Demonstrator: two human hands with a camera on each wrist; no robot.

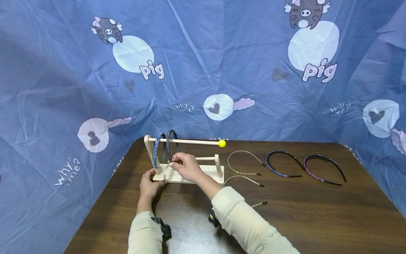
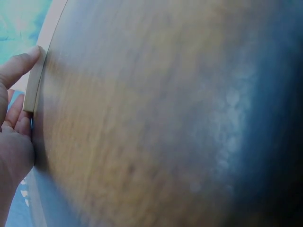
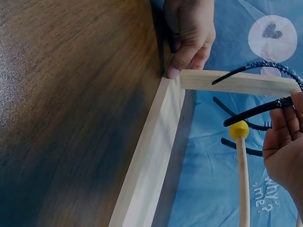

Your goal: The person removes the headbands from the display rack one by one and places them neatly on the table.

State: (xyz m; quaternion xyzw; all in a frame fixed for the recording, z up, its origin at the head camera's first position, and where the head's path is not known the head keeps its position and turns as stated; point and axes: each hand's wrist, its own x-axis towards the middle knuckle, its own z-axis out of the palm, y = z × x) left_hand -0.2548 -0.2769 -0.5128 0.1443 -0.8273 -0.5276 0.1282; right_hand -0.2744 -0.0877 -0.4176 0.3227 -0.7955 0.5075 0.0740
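A pale wooden stand (image 1: pixel 207 171) with an upper and a lower rod is at the table's far left. Around its upper rod hang a blue glittery headband (image 1: pixel 155 151) and, to its right, a black sparkly headband (image 1: pixel 169 144). My right hand (image 1: pixel 189 168) pinches the black headband low on its near side; in the right wrist view, that headband's dark tip (image 3: pixel 244 117) sticks out past the fingers. At the stand's left end, my left hand (image 1: pixel 149 185) grips the base, its thumb on the wood in the left wrist view (image 2: pixel 23 64).
A yellow ball (image 1: pixel 221 143) caps the upper rod's right end. Right of the stand lie gold braided headbands (image 1: pixel 242 151), one partly hidden by my right sleeve (image 1: pixel 250 218). Farther right are a blue headband (image 1: pixel 280 174) and a pink-purple one (image 1: pixel 312 175). A blue patterned cloth hangs behind.
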